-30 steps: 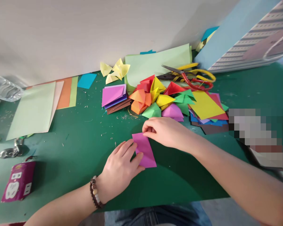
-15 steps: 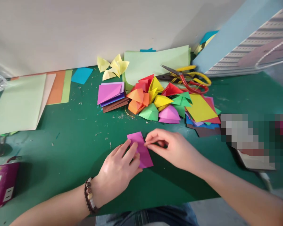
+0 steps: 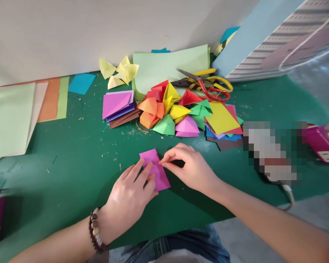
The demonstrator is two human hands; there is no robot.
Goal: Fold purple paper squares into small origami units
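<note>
Fingers of the left hand, parted, rest on magenta rectangular paper at the green tabletop's six o'clock; the right hand pinches closed at the paper's two-o'clock edge; pale wall at twelve.

Can read no text, brand or number: make out only stripes and dashes on the tall bag, slotted white panels on the right-hand purple box, blurred blocks over the pixelated object.
</note>
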